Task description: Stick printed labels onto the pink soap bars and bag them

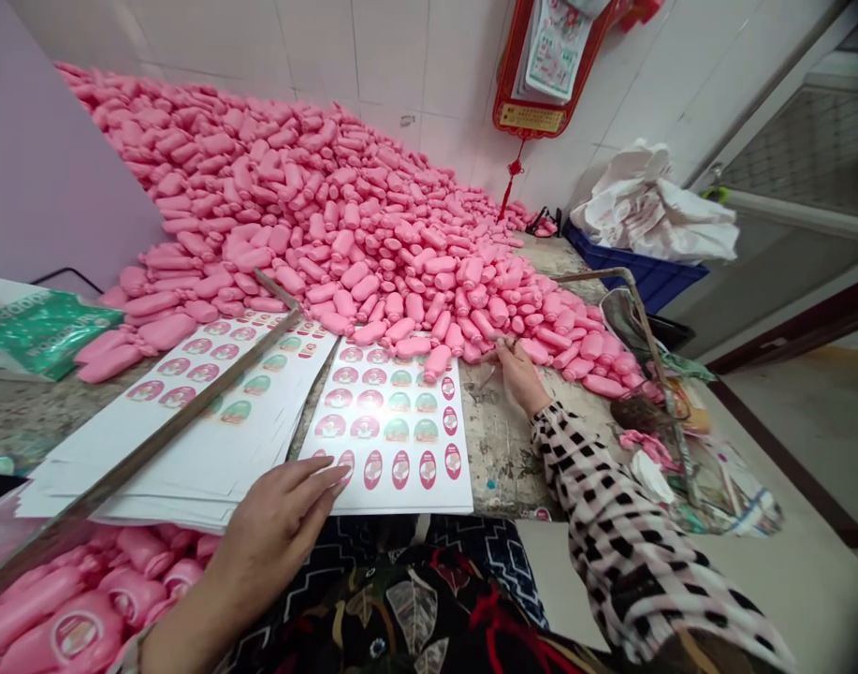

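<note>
My left hand (288, 515) lies over the lower left corner of a sticker sheet (463, 491), fingers stretched out and touching an oval pink label near its bottom edge. Rows of pink and green labels cover this sheet. My right hand (521, 376), in a checked sleeve, is at the front edge of a heap of small pink bottles (316, 215). Its fingers reach toward the nearest bottles and seem apart; their tips blend into the heap. One pink bottle (438, 362) lies on the top right part of the sheet.
More sticker sheets (168, 459) lie at left under a rusty metal bar (190, 412). Labelled pink bottles (78, 627) fill a bag below the table edge. A second bent bar (649, 328) stands at right, near a blue crate (635, 281). A green packet (50, 332) sits far left.
</note>
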### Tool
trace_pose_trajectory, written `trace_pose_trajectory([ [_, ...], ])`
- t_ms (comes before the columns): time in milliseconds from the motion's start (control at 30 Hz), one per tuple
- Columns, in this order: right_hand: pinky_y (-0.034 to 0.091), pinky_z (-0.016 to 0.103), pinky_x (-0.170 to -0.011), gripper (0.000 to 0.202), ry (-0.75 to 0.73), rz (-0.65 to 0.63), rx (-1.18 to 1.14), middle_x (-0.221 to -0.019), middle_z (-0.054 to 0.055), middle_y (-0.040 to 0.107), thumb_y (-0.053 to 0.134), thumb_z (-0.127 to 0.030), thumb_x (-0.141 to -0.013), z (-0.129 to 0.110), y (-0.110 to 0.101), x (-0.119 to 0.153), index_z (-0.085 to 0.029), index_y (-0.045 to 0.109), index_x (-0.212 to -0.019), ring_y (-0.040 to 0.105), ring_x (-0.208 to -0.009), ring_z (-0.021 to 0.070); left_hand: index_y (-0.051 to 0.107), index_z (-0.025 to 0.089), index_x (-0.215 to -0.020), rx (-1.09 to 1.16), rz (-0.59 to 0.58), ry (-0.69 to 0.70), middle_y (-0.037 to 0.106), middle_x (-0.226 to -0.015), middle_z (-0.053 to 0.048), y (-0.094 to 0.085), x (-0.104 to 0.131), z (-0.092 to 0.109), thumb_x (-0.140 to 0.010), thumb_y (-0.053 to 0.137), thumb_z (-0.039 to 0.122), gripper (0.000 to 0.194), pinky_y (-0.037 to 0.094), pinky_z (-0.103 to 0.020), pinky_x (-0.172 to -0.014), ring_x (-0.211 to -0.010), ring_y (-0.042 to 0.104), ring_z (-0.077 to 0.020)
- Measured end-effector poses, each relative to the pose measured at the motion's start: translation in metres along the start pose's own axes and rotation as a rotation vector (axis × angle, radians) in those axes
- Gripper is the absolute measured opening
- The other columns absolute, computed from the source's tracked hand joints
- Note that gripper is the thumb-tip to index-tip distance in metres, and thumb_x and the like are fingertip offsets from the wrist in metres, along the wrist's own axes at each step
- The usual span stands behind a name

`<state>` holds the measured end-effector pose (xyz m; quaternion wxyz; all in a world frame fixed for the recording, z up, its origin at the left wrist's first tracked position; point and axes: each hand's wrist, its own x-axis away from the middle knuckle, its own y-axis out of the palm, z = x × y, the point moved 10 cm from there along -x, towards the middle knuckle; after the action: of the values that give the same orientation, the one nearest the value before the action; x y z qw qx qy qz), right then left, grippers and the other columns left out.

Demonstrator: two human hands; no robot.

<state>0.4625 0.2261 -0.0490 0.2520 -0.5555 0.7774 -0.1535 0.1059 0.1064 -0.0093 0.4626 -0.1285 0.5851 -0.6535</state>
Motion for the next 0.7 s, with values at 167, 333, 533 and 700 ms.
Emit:
trace_pose_trajectory([
  [167,0.049,0.032,-0.071,0.058,0.006,-0.002,0.051,-0.078,0.006,0.064,0.017,-0.056,-0.091,-0.004,0.015,-0.004,-0.016,0.052,-0.114,0.059,-0.074,0.0190,0.065,0.026,-0.107,0.038,-0.008,0.056,0.068,-0.105,-0.004,0.013,-0.012,0.022,-0.091,0.043,0.032,0.029,0.049,-0.034,-0.090,-0.097,0.062,-0.0180],
  [333,0.028,0.043,-0.104,0.040,-0.093,-0.044,0.244,-0.132,0.012,0.048,0.033,-0.034,-0.090,-0.034,0.049,-0.010,-0.018,0.054,-0.121,0.039,-0.123,0.0255,0.058,0.024,-0.120,0.062,-0.125,0.023,0.060,-0.121,-0.007,0.045,-0.015,0.027,-0.091,0.043,0.035,0.035,0.048,-0.034,-0.093,-0.111,0.056,-0.0196],
  [533,0.020,0.055,-0.103,0.052,-0.103,-0.163,0.461,-0.147,0.016,0.029,0.041,-0.018,-0.084,-0.053,0.109,0.002,-0.019,0.042,-0.136,0.026,-0.132,0.0363,0.035,0.030,-0.139,-0.064,-0.247,0.120,0.035,-0.145,-0.009,0.089,-0.006,0.035,-0.088,0.046,0.044,0.055,0.036,-0.051,-0.102,-0.133,0.032,-0.0303],
  [700,0.030,0.047,-0.100,0.049,-0.153,-0.254,0.540,-0.145,0.016,0.032,0.036,-0.024,-0.089,-0.072,0.134,0.019,-0.019,0.038,-0.138,0.037,-0.126,0.0327,0.032,0.031,-0.141,-0.144,-0.231,0.140,0.029,-0.149,-0.008,0.096,-0.001,0.034,-0.086,0.046,0.049,0.059,0.032,-0.050,-0.105,-0.135,0.026,-0.0309],
])
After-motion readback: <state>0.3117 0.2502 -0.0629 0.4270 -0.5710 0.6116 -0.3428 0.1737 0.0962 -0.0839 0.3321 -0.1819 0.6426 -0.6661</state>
